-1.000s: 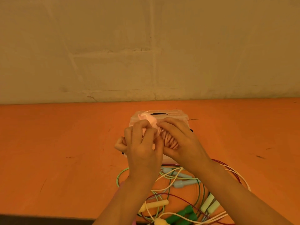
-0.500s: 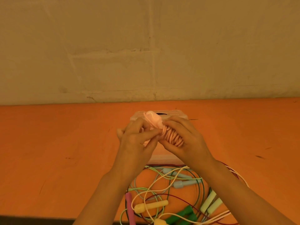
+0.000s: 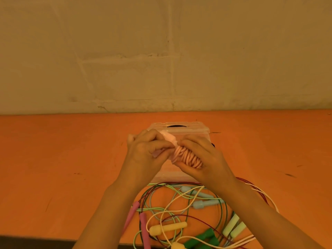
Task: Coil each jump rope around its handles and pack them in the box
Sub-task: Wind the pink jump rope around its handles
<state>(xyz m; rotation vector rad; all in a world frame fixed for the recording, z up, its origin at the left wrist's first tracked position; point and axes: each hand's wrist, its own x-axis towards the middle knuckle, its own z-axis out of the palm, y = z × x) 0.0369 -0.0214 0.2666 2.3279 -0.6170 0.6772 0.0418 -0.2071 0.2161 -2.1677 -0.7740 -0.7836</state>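
Coiled pink jump rope [image 3: 186, 156] mid-frame, above clear box [image 3: 190, 131], between clasping right hand [image 3: 206, 159] and pinching left hand [image 3: 145, 151].

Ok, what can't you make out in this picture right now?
Head view only:
- Inside of the box: hidden by both hands.
- Pink rope handles: mostly covered by the left hand and right hand.
- Green handles: cut off by the bottom edge.

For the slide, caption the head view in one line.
Both hands, left and right, hold a coiled pink jump rope above the clear box; loose ropes wait nearby.
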